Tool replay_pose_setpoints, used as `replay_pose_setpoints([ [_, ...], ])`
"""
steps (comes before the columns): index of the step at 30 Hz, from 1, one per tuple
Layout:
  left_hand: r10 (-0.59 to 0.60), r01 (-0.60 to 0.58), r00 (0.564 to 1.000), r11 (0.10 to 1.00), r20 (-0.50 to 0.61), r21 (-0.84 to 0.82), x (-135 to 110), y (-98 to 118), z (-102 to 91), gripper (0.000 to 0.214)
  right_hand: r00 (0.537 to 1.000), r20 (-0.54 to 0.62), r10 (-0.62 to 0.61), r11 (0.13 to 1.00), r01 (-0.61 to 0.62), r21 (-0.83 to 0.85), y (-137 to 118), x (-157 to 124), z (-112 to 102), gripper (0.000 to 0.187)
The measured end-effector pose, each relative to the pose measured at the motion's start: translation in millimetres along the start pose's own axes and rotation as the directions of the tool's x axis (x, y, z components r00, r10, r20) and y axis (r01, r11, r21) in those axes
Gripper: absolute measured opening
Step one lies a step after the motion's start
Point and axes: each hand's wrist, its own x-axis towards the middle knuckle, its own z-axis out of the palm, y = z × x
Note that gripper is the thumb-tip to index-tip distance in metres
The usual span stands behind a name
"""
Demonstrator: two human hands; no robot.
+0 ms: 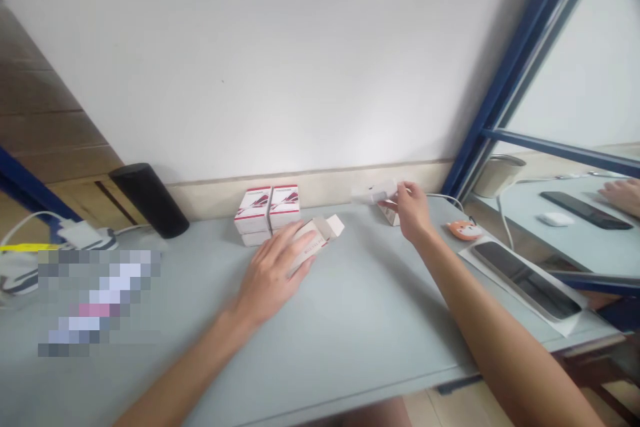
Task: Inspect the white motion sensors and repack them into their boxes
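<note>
My left hand point(273, 273) lies over a small open carton point(320, 235) on the pale table point(350, 320), fingers wrapped on its side, end flaps open toward the right. My right hand point(411, 208) reaches to the back of the table and pinches a small white item point(373, 192) near the wall, above another small red-and-white box point(389, 213). Stacked red-and-white boxes point(267, 213) stand just behind my left hand against the wall.
A black cylinder point(147, 199) leans at the back left beside white cables point(75, 235). A phone on white paper point(525, 280) and an orange toy point(464, 229) lie at right. A blue frame post point(505, 80) rises there; beyond it, another person's hand point(623, 195), a remote, a cup.
</note>
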Motion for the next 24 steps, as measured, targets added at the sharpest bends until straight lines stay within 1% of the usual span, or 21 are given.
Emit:
replay_pose_setpoints([
  [2,0.0,0.007,0.996,0.997,0.091,-0.073,16,2,6.7,0.041,0.995,-0.099,-0.014,0.998,0.02,0.061,-2,9,-7,0.023],
  [4,-0.021,0.052,0.973,0.991,0.229,-0.127,35,2,18.2,0.04,0.987,-0.158,-0.007,0.993,0.025,0.114,-4,16,-13,0.019],
  [6,-0.012,0.08,0.919,0.985,0.395,-0.155,56,-2,33.6,0.042,0.987,-0.159,0.012,0.989,0.012,0.15,-4,20,-17,0.014],
  [7,0.011,0.077,0.895,0.981,0.446,-0.178,67,-5,41.9,0.043,0.989,-0.148,0.023,0.987,0.001,0.164,-3,22,-18,0.013],
  [9,0.091,0.032,0.868,0.971,0.488,-0.238,84,-13,57.8,0.043,0.992,-0.118,0.044,0.983,-0.022,0.18,-1,23,-19,0.012],
  [11,0.171,-0.036,0.849,0.963,0.501,-0.268,96,-19,69.1,0.044,0.993,-0.1,0.055,0.982,-0.036,0.183,0,22,-19,0.011],
  [13,0.221,-0.105,0.845,0.961,0.487,-0.254,99,-21,72.6,0.047,0.994,-0.094,0.054,0.983,-0.036,0.178,-2,21,-19,0.008],
  [14,0.225,-0.124,0.858,0.963,0.461,-0.239,98,-19,70.7,0.049,0.994,-0.096,0.048,0.985,-0.031,0.173,-4,21,-19,0.008],
  [15,0.212,-0.123,0.884,0.966,0.417,-0.229,93,-16,66.4,0.049,0.994,-0.101,0.041,0.986,-0.024,0.165,-7,21,-19,0.007],
  [16,0.178,-0.097,0.916,0.968,0.361,-0.231,86,-11,59.9,0.049,0.994,-0.108,0.033,0.988,-0.016,0.156,-11,20,-19,0.008],
  [17,0.117,-0.041,0.948,0.967,0.295,-0.252,77,-5,51.7,0.047,0.993,-0.114,0.026,0.989,-0.009,0.147,-15,19,-19,0.01],
  [18,0.031,0.042,0.973,0.95,0.228,-0.309,66,2,42.6,0.043,0.993,-0.116,0.02,0.99,-0.003,0.141,-19,16,-17,0.011],
  [19,-0.058,0.139,0.976,0.91,0.211,-0.391,53,8,33.4,0.039,0.995,-0.099,0.017,0.991,-0.004,0.133,-23,12,-15,0.012],
  [20,-0.132,0.242,0.959,0.844,0.251,-0.478,40,14,24.8,0.035,0.998,-0.061,0.018,0.993,-0.011,0.118,-26,6,-11,0.013],
  [21,-0.19,0.358,0.921,0.754,0.339,-0.551,27,19,17.8,0.034,1.0,0.0,0.026,0.995,-0.026,0.093,-27,-2,-6,0.013],
  [22,-0.245,0.481,0.868,0.633,0.432,-0.607,16,23,12.7,0.038,0.996,0.078,0.039,0.997,-0.044,0.058,-27,-13,0,0.014],
  [24,-0.252,0.62,0.785,0.334,0.566,-0.71,-1,26,8.9,0.056,0.968,0.233,0.094,0.995,-0.084,-0.051,-24,-40,15,0.017],
])
